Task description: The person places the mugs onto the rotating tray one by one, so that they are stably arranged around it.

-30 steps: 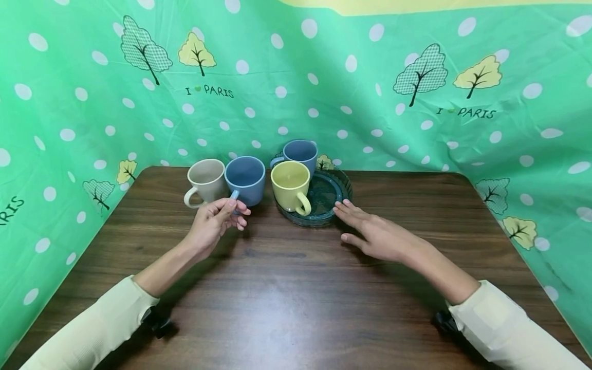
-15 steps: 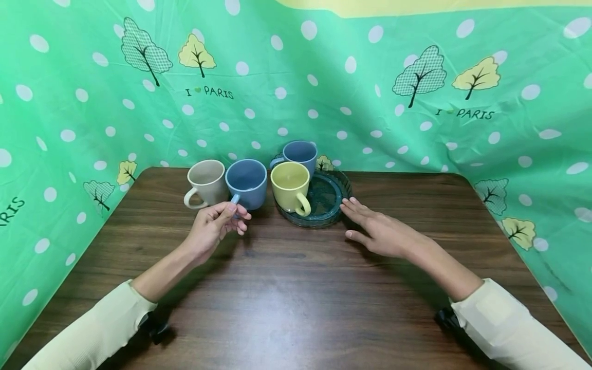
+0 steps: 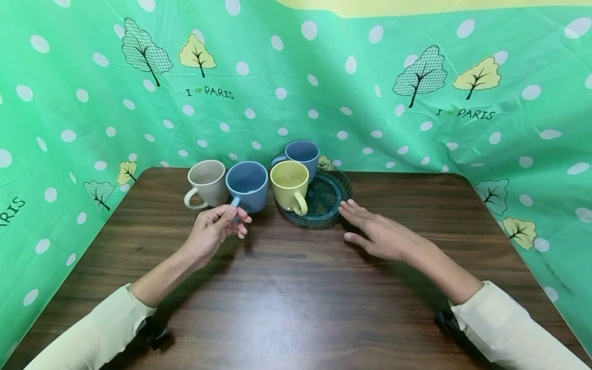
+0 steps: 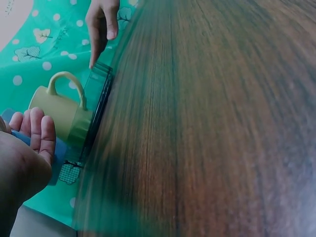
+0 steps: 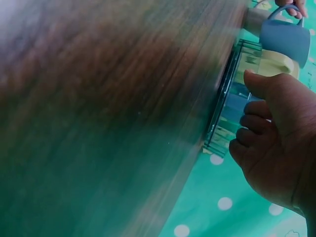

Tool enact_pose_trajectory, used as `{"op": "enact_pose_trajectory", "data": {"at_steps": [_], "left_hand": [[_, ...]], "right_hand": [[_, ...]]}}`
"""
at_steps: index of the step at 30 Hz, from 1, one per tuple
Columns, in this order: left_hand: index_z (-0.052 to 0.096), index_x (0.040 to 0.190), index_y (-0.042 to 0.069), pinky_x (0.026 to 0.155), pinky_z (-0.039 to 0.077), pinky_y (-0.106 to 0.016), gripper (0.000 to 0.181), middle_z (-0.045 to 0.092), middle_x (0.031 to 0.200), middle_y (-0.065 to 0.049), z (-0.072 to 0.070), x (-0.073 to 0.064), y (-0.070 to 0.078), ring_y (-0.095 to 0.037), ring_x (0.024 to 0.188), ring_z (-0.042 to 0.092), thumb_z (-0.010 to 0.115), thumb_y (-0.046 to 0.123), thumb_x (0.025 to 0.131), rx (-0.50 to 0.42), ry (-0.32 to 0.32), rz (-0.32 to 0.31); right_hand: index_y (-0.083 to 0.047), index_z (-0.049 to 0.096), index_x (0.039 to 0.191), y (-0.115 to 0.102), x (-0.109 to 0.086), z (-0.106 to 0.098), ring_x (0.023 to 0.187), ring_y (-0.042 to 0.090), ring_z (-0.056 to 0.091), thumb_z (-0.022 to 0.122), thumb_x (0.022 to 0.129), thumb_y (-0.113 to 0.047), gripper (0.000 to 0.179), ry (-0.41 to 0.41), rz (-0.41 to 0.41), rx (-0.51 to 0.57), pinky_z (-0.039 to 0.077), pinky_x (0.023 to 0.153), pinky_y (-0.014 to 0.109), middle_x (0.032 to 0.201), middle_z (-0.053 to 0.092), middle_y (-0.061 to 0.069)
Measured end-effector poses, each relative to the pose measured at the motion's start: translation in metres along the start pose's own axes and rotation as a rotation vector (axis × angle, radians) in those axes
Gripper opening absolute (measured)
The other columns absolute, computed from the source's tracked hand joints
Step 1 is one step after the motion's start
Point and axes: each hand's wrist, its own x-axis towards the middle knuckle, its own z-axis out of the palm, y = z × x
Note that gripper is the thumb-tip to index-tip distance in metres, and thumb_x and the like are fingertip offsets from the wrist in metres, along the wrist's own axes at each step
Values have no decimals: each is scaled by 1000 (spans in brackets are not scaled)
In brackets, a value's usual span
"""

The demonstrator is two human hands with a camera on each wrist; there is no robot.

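My left hand [image 3: 215,228] pinches the handle of a blue mug [image 3: 247,186] between thumb and fingers. The mug is upright, and in the right wrist view this blue mug [image 5: 285,40] hangs above the table. A grey-white mug [image 3: 206,177] stands just left of it. To its right is a round clear glass dish [image 3: 319,221] holding a yellow mug [image 3: 288,192] and, behind that, a second blue mug [image 3: 307,154], partly hidden. My right hand [image 3: 381,236] has its fingers extended, fingertips right at the dish's right rim; the right wrist view shows the thumb apart from the fingers.
The dark wooden table [image 3: 287,298] runs back to a green dotted curtain [image 3: 342,82] with printed trees, which hangs behind it and along both sides. The dish and mugs stand near the table's far edge. The right part of the dish's floor shows bare.
The left hand and the blue mug have come slightly toward me and right. The right hand has shifted a little to the right. Both mugs in the dish have shifted very slightly.
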Motion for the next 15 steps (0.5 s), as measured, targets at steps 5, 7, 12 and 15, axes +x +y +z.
{"op": "enact_pose_trajectory", "data": {"at_steps": [5, 7, 12, 15], "left_hand": [[77, 109, 11, 78, 66, -24, 29, 83, 104, 2, 1, -1, 0, -9, 85, 76, 51, 17, 122, -6, -9, 7], [77, 109, 11, 78, 66, -24, 30, 83, 104, 2, 2, -1, 0, -9, 85, 76, 51, 17, 122, -13, -12, 11], [77, 109, 11, 78, 66, -24, 30, 82, 104, 2, 3, -2, 0, -9, 85, 76, 51, 16, 122, -26, -23, 18], [76, 109, 11, 78, 66, -24, 29, 82, 104, 2, 3, -4, 0, -9, 85, 76, 51, 16, 121, -27, -25, 17]], "right_hand": [[-6, 36, 176, -3, -1, 1, 175, 42, 24, 63, 118, -31, 69, 0, -6, -1, 34, 136, 68, 186, 29, 17], [-5, 36, 176, -4, -1, 2, 174, 43, 24, 63, 118, -30, 69, 4, -16, -3, 35, 136, 69, 186, 30, 18], [-5, 36, 175, -6, -2, 3, 174, 42, 25, 64, 117, -30, 69, 8, -26, -6, 35, 136, 68, 185, 31, 17], [-5, 36, 175, -7, -2, 4, 174, 41, 24, 65, 117, -32, 70, 8, -29, -5, 36, 136, 68, 185, 31, 17]]}}
